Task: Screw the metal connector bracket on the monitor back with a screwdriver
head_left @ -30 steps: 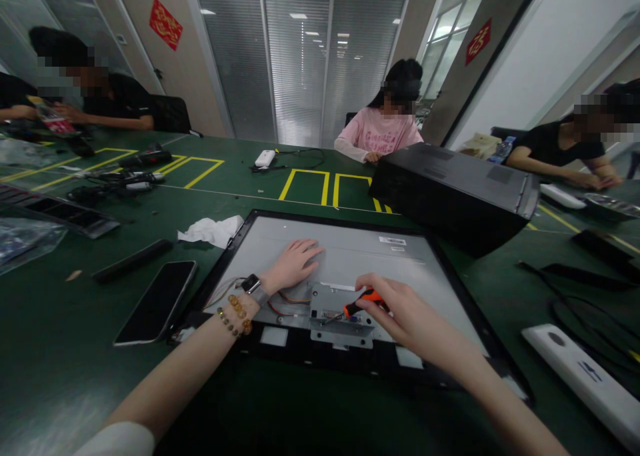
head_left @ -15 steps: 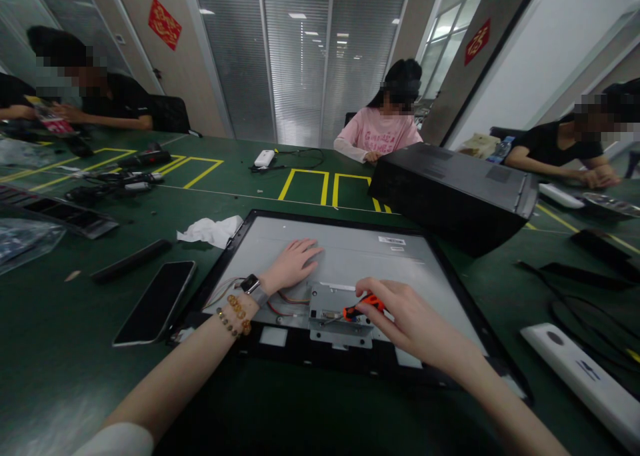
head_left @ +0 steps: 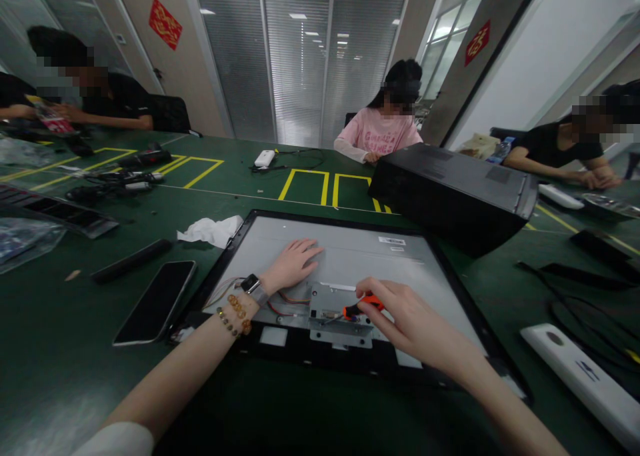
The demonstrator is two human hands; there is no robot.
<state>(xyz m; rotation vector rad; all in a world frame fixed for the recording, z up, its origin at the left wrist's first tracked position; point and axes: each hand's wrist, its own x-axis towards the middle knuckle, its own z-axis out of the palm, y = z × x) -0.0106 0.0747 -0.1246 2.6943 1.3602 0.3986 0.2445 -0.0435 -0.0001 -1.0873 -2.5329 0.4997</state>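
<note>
A monitor panel (head_left: 360, 253) lies back-side up in its black frame on the green table. My left hand (head_left: 293, 264) rests flat on the grey metal back, fingers spread; a watch and bead bracelets are on that wrist. My right hand (head_left: 400, 316) pinches a small screwdriver (head_left: 357, 307) with an orange and black handle. Its tip points left onto the metal bracket (head_left: 333, 313) near the panel's front edge. Thin red wires (head_left: 280, 304) run beside the bracket.
A phone (head_left: 156, 301) and a dark bar (head_left: 131, 259) lie left of the panel, crumpled white paper (head_left: 207, 229) behind them. A black monitor shell (head_left: 453, 193) stands at back right, a white part (head_left: 583, 373) at right. Three other people sit around the table.
The screwdriver handle has shifted slightly in my right fingers, which stay at the bracket. My left hand has not moved.
</note>
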